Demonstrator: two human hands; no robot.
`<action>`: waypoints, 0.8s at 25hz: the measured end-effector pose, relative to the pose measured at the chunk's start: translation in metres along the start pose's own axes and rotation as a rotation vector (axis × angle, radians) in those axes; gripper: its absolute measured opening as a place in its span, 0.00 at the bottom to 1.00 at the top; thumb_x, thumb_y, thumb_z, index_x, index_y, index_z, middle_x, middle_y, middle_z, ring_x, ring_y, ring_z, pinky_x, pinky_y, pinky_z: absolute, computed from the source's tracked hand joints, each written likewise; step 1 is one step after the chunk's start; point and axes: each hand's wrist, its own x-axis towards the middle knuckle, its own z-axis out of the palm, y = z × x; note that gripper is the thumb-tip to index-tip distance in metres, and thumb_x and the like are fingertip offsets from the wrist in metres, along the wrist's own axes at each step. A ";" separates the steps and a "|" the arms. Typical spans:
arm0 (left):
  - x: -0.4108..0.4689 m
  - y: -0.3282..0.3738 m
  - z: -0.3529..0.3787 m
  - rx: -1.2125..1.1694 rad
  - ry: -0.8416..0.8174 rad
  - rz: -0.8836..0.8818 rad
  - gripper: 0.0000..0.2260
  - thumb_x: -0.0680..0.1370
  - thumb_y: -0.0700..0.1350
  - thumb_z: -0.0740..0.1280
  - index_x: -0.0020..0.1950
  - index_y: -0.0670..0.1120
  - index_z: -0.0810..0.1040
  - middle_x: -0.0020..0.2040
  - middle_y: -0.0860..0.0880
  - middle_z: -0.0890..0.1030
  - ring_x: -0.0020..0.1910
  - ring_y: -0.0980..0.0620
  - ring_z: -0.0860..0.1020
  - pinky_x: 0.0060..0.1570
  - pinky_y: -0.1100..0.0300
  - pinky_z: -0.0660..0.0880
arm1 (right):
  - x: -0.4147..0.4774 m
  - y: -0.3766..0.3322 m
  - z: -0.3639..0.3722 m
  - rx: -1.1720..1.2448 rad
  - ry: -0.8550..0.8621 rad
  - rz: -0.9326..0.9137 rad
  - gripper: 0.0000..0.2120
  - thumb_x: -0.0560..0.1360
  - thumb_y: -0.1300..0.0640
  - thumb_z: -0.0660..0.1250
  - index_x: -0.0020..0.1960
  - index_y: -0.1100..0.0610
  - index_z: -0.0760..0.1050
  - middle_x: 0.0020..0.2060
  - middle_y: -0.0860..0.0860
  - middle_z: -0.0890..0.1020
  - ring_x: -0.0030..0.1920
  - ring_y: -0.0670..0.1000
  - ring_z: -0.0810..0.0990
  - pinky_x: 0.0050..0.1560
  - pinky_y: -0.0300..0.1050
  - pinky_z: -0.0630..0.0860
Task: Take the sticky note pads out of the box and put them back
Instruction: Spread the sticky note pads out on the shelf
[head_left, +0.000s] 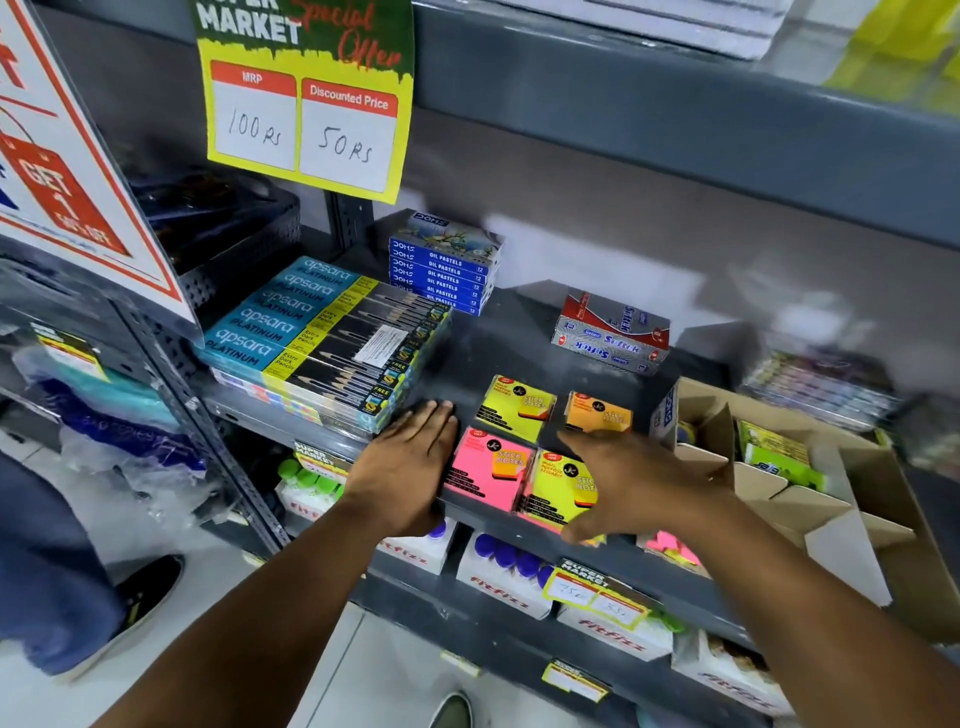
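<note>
— Where were the sticky note pads at that moment?

— Four lay flat on the grey shelf (498, 343) in a two-by-two block: a yellow pad (514, 408) and an orange pad (600, 413) behind, a pink pad (488, 465) and a second yellow pad (553, 486) in front, close to the shelf's edge. The cardboard box (852, 499) stood open just to their right, with green packets in its compartments.

— And the hands?

— The left hand (405, 467) lay flat, fingers straight, its grip released, touching the left side of the pink pad. The right hand (628, 488) was spread over the front yellow pad, fingers splayed, nothing clasped in it.

— What else was on the shelf?

— Apsara pencil boxes (332, 338) stacked at the left, oil pastel boxes (441, 270) behind them, and a red-and-silver carton (613, 332) behind the pads. A price sign (306, 98) hung above.
</note>
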 end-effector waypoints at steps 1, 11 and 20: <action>0.000 0.001 0.000 0.002 0.007 0.001 0.48 0.68 0.59 0.68 0.76 0.40 0.45 0.78 0.42 0.46 0.76 0.45 0.45 0.71 0.54 0.38 | -0.004 0.001 0.006 -0.031 0.000 0.002 0.51 0.58 0.33 0.74 0.73 0.50 0.58 0.68 0.52 0.72 0.65 0.55 0.70 0.60 0.49 0.69; 0.000 0.004 0.000 -0.014 -0.001 -0.015 0.49 0.68 0.59 0.69 0.76 0.41 0.44 0.78 0.44 0.44 0.76 0.46 0.44 0.71 0.54 0.39 | 0.007 0.009 -0.010 0.081 0.143 0.057 0.50 0.61 0.39 0.75 0.74 0.48 0.52 0.69 0.53 0.71 0.64 0.57 0.71 0.59 0.51 0.72; 0.001 -0.001 0.005 -0.055 -0.003 0.000 0.47 0.65 0.58 0.63 0.77 0.42 0.46 0.78 0.42 0.46 0.76 0.46 0.45 0.72 0.53 0.40 | 0.090 -0.005 -0.015 0.127 0.204 0.100 0.47 0.63 0.43 0.76 0.73 0.51 0.55 0.63 0.55 0.77 0.58 0.59 0.76 0.48 0.48 0.71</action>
